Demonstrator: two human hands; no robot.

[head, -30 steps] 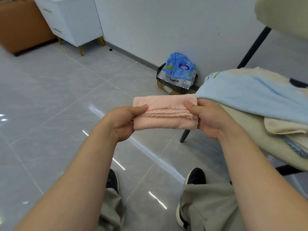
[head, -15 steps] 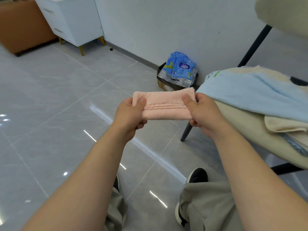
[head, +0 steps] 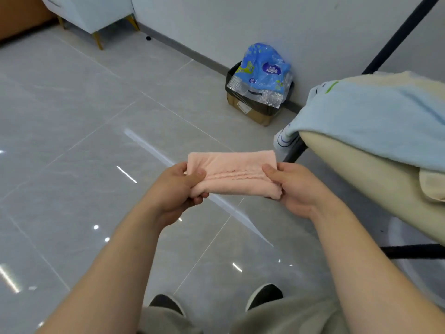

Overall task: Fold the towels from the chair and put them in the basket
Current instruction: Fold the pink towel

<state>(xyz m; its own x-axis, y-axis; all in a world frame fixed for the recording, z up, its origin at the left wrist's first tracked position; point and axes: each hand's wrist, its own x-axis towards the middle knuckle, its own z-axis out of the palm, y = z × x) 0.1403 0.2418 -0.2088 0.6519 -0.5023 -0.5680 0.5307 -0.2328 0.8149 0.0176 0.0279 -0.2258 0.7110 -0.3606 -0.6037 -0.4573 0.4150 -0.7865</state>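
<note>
Since the earlier frames, both hands and the pink towel (head: 232, 173) sit lower in my view and farther from the chair (head: 349, 169); the towel's right end no longer overlaps the chair's load.

I observe the pink towel folded into a narrow band, held level in the air above the tiled floor (head: 72, 141), left of the chair and apart from it. Stacked ruffled edges run along its top face.

The left hand (head: 177, 189) grips the towel's left end, thumb pressed on top and fingers curled beneath. The right hand (head: 292, 189) grips the right end the same way, thumb on top, the fingers hidden under the cloth. Both forearms reach forward and converge on the towel.

On the chair, a light blue towel (head: 375, 121) drapes over the cream seat and hangs off its left edge. Against the wall stands a cardboard box (head: 250, 112) with a blue plastic package (head: 263, 71) resting in it.
</note>
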